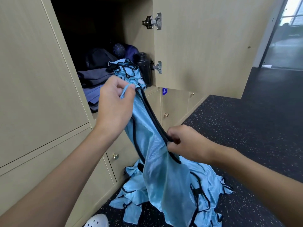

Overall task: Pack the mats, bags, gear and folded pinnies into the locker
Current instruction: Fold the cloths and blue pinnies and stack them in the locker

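Note:
A light blue pinny with black trim hangs stretched between my hands in front of the open locker. My left hand pinches its upper end by a blue loop. Lower down, my right hand grips the black-edged hem. Inside the locker lie a bunched blue pinny, folded grey and purple mats or cloths, a dark bag, a purple dotted item and a black bottle. A heap of more blue pinnies lies on the floor below.
The locker door stands open to the right. Shut lower lockers with brass knobs run beneath. The floor is dark speckled rubber. A white clog shows at the bottom edge. A glass wall is at far right.

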The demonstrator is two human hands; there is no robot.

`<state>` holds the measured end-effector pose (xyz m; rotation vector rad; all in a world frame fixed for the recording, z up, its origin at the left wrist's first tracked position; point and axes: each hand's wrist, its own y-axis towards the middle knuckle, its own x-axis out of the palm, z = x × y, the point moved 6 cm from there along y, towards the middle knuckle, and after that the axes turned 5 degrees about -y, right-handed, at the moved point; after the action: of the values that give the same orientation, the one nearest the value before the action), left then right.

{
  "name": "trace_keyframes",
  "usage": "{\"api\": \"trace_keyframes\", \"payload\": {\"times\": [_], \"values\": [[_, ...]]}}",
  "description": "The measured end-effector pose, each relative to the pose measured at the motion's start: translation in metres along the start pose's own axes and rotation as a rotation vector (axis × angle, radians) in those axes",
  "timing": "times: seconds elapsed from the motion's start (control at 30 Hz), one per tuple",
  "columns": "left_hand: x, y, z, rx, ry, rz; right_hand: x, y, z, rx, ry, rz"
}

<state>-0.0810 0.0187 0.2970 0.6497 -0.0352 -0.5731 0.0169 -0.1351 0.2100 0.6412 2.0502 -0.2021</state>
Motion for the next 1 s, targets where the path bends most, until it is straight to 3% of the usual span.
{"api": "trace_keyframes", "payload": {"times": [0.13,0.2,0.3,0.4,0.5,0.7,0.87,1.0], "values": [[0.001,-0.003,0.003,-0.028,-0.018,-0.11,-0.002,0.002,-0.001,0.0,0.088,0.043],[0.008,-0.009,0.002,-0.081,0.024,-0.307,-0.005,0.003,-0.004,-0.026,0.126,0.072],[0.019,-0.026,-0.006,-0.148,0.288,-0.688,-0.011,0.004,-0.009,-0.063,0.17,0.106],[0.028,-0.042,-0.018,-0.146,0.463,-0.851,-0.014,0.003,-0.011,-0.07,0.191,0.112],[0.035,-0.046,-0.019,-0.12,0.367,-0.87,-0.013,0.0,-0.014,-0.069,0.219,0.094],[0.019,-0.029,-0.006,-0.121,0.27,-0.646,-0.009,-0.003,-0.009,-0.017,0.396,-0.056],[0.006,-0.017,-0.006,-0.115,0.309,-0.548,-0.02,-0.005,-0.003,-0.031,0.141,-0.013],[-0.006,-0.006,-0.013,-0.073,0.529,-0.453,-0.032,-0.007,-0.003,-0.038,-0.005,0.058]]}}
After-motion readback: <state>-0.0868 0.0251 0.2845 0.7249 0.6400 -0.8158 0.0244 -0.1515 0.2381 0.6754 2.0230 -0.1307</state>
